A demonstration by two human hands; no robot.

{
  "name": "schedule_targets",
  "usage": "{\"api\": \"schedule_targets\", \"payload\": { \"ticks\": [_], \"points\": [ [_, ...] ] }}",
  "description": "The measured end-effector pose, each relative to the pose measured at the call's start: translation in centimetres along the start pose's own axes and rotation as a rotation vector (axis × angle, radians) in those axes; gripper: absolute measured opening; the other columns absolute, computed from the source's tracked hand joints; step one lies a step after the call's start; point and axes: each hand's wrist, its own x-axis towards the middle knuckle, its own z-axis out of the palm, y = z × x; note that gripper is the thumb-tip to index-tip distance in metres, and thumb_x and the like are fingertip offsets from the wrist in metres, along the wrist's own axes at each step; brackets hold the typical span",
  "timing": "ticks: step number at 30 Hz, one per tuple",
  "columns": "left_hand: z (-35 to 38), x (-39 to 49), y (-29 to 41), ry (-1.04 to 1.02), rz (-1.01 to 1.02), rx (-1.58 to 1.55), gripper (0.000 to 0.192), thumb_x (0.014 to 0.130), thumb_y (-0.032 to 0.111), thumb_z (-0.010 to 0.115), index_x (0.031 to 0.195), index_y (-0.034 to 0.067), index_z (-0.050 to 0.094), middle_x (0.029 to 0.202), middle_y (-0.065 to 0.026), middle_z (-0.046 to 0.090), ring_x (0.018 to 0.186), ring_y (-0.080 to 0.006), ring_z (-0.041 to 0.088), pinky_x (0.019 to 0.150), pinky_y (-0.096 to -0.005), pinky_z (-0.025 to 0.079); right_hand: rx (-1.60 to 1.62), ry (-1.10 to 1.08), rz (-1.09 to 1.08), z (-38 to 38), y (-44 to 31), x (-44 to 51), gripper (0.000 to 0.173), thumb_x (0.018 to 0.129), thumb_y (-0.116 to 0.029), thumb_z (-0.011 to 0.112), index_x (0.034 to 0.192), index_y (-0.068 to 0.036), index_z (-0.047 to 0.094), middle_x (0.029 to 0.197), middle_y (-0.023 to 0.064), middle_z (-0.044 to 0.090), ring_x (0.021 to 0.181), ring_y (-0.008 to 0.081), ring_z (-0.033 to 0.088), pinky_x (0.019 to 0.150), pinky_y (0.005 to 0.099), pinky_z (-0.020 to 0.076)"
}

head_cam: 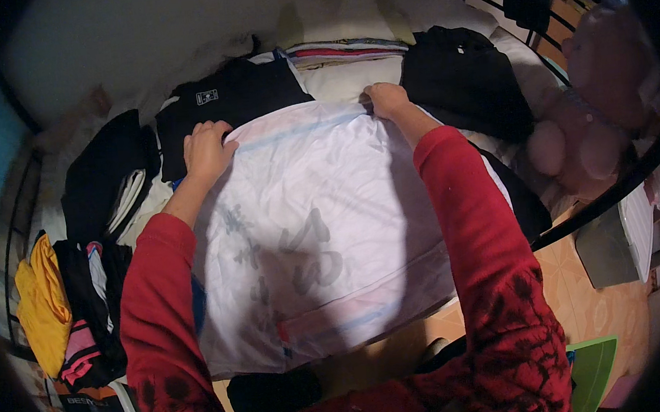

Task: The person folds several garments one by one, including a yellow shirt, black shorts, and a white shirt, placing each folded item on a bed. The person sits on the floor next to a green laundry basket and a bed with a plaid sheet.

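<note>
A thin white garment (358,204) with dark brush-like marks and pale pink and blue bands lies spread before me, its lower part reaching over the bed's near edge. My left hand (208,151) grips its upper left corner between thumb and fingers. At the upper right corner, my right hand (387,100) pinches the same cloth. Just beyond my left hand is a folded black garment (236,89) with a small white print. A stack of folded light clothes (349,69) sits beyond the cloth, near my right hand. Folded black clothing (462,82) lies right of that stack.
More black clothes (104,176) and a yellow garment (44,306) lie at the left. A pink plush toy (583,136) rests at the right by the black metal bed rail (605,198). On the tiled floor stand a grey bin (606,250) and a green container (594,377).
</note>
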Motion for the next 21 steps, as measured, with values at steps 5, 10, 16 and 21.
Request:
{"api": "schedule_targets", "payload": {
  "ticks": [5,10,16,21],
  "points": [
    [-0.6,-0.4,0.2,0.045,0.006,0.017,0.018,0.076,0.017,0.071,0.092,0.01,0.066,0.091,-0.0073,0.063,0.096,-0.0251,0.058,0.081,-0.0388,0.041,-0.084,0.03,0.019,-0.5,-0.6,-0.1,0.023,0.079,-0.011,0.059,0.1,-0.011,0.067,0.101,0.0122,0.067,0.097,0.0315,0.065,0.079,0.0412,0.0533],
    [-3.0,-3.1,0.5,0.276,0.178,-0.026,0.014,0.076,0.011,0.067,0.086,0.01,0.058,0.085,-0.0074,0.057,0.088,-0.0267,0.055,0.076,-0.0399,0.039,0.001,0.422,-0.044,-3.9,0.5,-4.0,0.013,0.081,-0.01,0.055,0.093,-0.01,0.059,0.101,0.0115,0.06,0.083,0.0336,0.064,0.069,0.0452,0.0515],
    [-3.8,-12.0,2.8,0.252,0.564,0.06,0.007,0.073,0.01,0.057,0.079,0.01,0.054,0.081,-0.0081,0.052,0.083,-0.0268,0.053,0.079,-0.0416,0.041,-0.115,0.433,-0.27,-5.8,3.3,-14.0,0.014,0.079,-0.012,0.058,0.093,-0.011,0.06,0.104,0.0064,0.058,0.095,0.0274,0.059,0.08,0.0417,0.0474],
    [-1.6,-15.2,4.1,0.062,0.538,0.027,0.007,0.073,0.012,0.059,0.081,0.011,0.057,0.082,-0.0078,0.054,0.086,-0.0264,0.054,0.076,-0.0404,0.04,-0.182,0.38,-0.259,-4.9,3.6,-17.0,0.018,0.08,-0.012,0.055,0.096,-0.013,0.063,0.103,0.0057,0.059,0.096,0.0244,0.058,0.079,0.0401,0.0452]
  ]
}}
